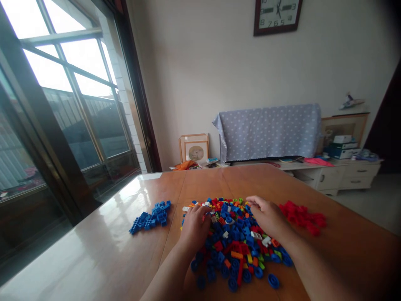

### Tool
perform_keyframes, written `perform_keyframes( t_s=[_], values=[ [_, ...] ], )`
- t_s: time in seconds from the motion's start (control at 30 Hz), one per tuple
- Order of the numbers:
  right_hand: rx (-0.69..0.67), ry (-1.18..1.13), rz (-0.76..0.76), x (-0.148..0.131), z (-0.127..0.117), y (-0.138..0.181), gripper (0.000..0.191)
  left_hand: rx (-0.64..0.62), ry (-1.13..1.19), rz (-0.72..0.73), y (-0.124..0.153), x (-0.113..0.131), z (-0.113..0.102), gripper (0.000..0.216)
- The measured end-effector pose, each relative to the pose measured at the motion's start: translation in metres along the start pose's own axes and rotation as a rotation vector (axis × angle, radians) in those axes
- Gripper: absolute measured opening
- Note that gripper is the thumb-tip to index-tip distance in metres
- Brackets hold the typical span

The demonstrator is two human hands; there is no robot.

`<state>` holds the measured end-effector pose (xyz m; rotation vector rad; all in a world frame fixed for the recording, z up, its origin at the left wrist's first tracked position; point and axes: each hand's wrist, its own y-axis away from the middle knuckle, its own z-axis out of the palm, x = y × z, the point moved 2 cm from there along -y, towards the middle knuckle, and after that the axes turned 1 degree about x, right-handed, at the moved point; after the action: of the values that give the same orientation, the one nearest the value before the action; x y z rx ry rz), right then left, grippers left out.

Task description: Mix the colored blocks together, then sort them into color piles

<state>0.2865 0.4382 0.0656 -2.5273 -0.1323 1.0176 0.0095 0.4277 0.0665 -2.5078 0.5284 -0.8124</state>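
A big mixed pile of small plastic bricks (235, 238), blue, red, orange, green and white, lies on the wooden table (103, 255). My left hand (194, 225) rests on the pile's left side, fingers curled down into the bricks. My right hand (267, 216) lies on the pile's right upper side, fingers bent and pinching at bricks near the top edge. What either hand holds is hidden. A small heap of only blue bricks (151, 217) sits to the left. A heap of only red bricks (302, 216) sits to the right, just past my right hand.
A large window (62, 104) runs along the left. Behind the table stand a cloth-covered object (269, 131), a low white cabinet (338, 175) with boxes, framed pictures (194, 148) on the floor and a wall clock (277, 16).
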Motion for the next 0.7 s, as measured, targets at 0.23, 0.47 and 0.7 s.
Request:
perform_keyframes(
  t_s=[0.23,0.47,0.7],
  values=[
    [-0.027,0.066,0.143,0.031,-0.015,-0.007,0.029,-0.128,0.070,0.102,0.008,0.021,-0.002,0.041],
    [-0.167,0.010,0.024,0.016,-0.012,0.000,0.053,-0.290,0.006,-0.009,0.016,0.015,0.007,0.101],
    [-0.275,0.166,-0.214,-0.048,-0.001,0.021,0.061,0.012,0.072,-0.185,-0.001,-0.008,-0.001,0.045]
  ],
)
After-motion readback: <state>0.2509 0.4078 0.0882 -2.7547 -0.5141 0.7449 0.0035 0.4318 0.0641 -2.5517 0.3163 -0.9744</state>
